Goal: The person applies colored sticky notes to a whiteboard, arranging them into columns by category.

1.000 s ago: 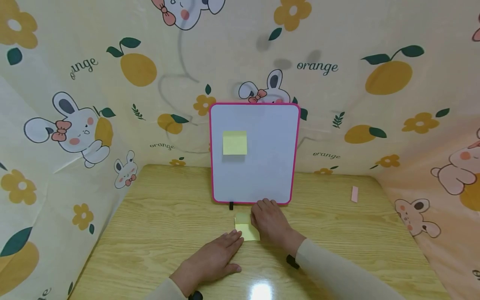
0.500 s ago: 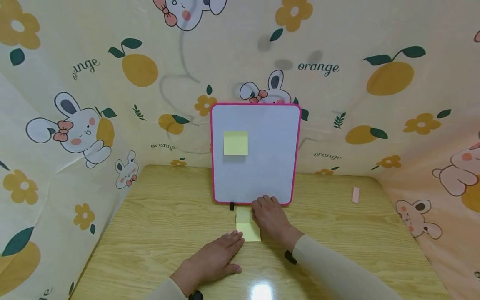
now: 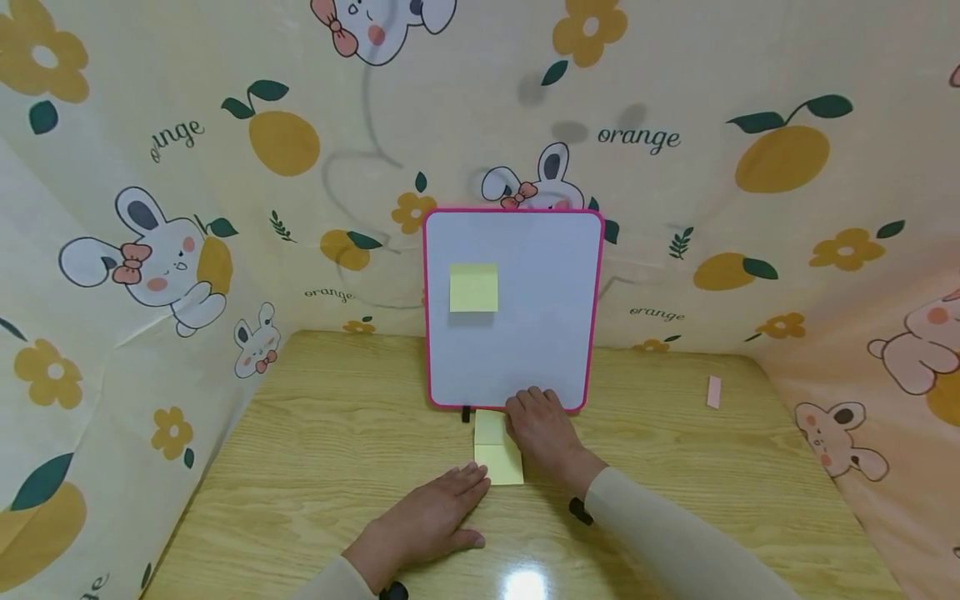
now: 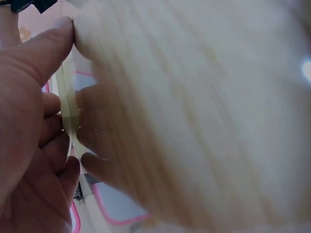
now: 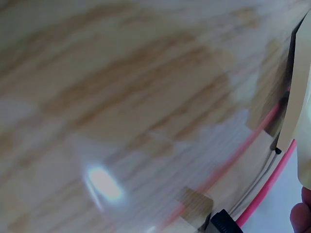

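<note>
A pale yellow sticky note pad [image 3: 504, 468] lies on the table in front of the whiteboard [image 3: 525, 333]. My left hand [image 3: 431, 515] lies flat, its fingertips on the pad's left edge; the left wrist view shows this hand [image 4: 29, 121] along the table with its fingers extended. Above the pad, the upper sticky note [image 3: 491, 427] stands lifted towards the board. My right hand [image 3: 545, 429] pinches that note at its right side with curled fingers. In the right wrist view, the raised note [image 5: 304, 116] shows at the right edge beside the fingertips [image 5: 300, 218].
One yellow sticky note [image 3: 473, 288] is stuck on the left half of the pink-framed board, which stands upright on a black foot [image 3: 466, 414]. A small pink strip [image 3: 713, 392] lies at the table's right. Printed cloth [image 3: 645, 200] hangs behind and at both sides.
My right hand has moved slightly up towards the board, and the lifted note shows taller above the pad. The left hand has stayed in place.
</note>
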Demonstrator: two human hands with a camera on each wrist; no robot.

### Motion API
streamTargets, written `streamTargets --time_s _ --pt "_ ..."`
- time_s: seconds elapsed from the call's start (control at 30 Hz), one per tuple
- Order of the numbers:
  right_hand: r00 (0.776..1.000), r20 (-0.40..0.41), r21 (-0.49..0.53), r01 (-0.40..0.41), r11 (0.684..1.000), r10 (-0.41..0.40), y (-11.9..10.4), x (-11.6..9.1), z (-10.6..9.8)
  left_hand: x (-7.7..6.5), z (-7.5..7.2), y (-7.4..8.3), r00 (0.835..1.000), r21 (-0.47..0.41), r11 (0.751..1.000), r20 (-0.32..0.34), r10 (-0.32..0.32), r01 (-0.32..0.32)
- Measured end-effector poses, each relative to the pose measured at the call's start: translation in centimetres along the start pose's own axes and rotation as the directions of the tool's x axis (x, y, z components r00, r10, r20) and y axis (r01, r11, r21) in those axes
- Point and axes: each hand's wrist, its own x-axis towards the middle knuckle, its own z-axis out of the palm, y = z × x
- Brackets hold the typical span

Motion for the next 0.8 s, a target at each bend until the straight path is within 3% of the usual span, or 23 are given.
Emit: streamTargets --time_s 0.8 --pt "0.999 0.028 -0.006 -0.041 0.999 0.041 0.6 0.41 -0.03 -0.01 0.4 -0.18 1.0 -0.024 1.0 -0.007 -0.01 0.009"
